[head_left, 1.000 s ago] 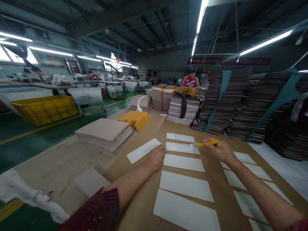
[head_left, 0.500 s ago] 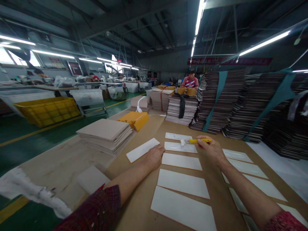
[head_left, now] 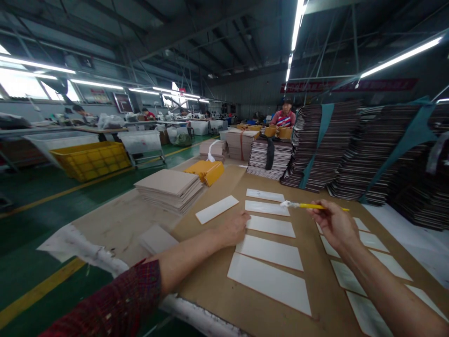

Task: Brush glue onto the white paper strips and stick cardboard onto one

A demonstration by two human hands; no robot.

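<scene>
My right hand (head_left: 335, 223) grips a paintbrush (head_left: 308, 206) by its thin yellow handle. White paste coats the bristles, which are over the right end of the second white strip (head_left: 264, 207) in the middle column. My left hand (head_left: 235, 228), its fingers curled together, is at the left end of the third white strip (head_left: 271, 226); its fingertips are partly hidden. Nearer to me lie two larger white strips, the closest one (head_left: 268, 283) overlapped at its top by the other. Another white strip (head_left: 217, 209) lies slantwise to the left of my hand.
Right of the middle column lie several shiny white strips (head_left: 391, 264). A stack of grey boards (head_left: 168, 182) and yellow folded pieces (head_left: 210, 172) stand at left. Tall strapped stacks of dark-edged boards (head_left: 319, 150) line the back right. A co-worker (head_left: 284, 117) is behind them.
The brush has moved right along the second strip to its right end. My left hand has shifted from the second strip's left end to the third's. The view has turned slightly left.
</scene>
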